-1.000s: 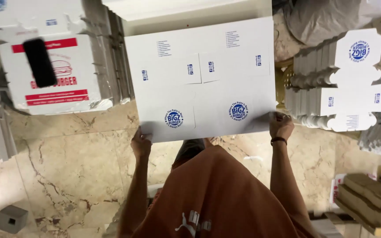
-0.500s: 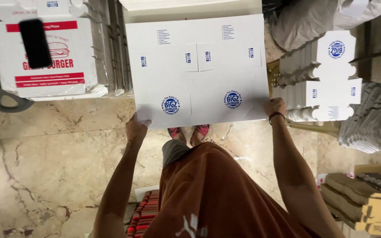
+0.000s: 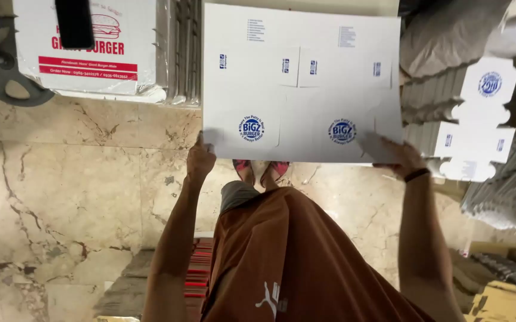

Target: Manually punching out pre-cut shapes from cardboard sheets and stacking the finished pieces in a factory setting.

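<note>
While we look down past our rust-brown shorts (image 3: 305, 262), we start at the far left: at about ten o'clock sits a dark round metal wheel (image 3: 1, 68), and just beside it, toward eleven, a white cardboard burger box with red lettering (image 3: 91, 53) on a stack of flat packs, a black phone-like slab (image 3: 74, 22) lying on its top.

Moving right, our left hand (image 3: 200, 160) is pinched closed on the lower left corner of the flat white die-cut cardboard sheet with two round blue logos (image 3: 299, 83), which hangs at twelve o'clock, held out flat above the veined beige marble floor (image 3: 73, 179) and our pink sandals (image 3: 261, 170). Our right hand (image 3: 392, 154) lies spread on the sheet's lower right corner, fingers on top, the thumb hidden underneath.

At two to three o'clock stand stacks of white folded blanks with blue marks (image 3: 478, 125), close to the sheet's right edge.

What could go wrong? We hold only two near corners, so the far edge may sag or crease. The right corner sits near those stacks and could snag them if we swing. The left pinch is small; a slip would drop that side onto the floor.
</note>
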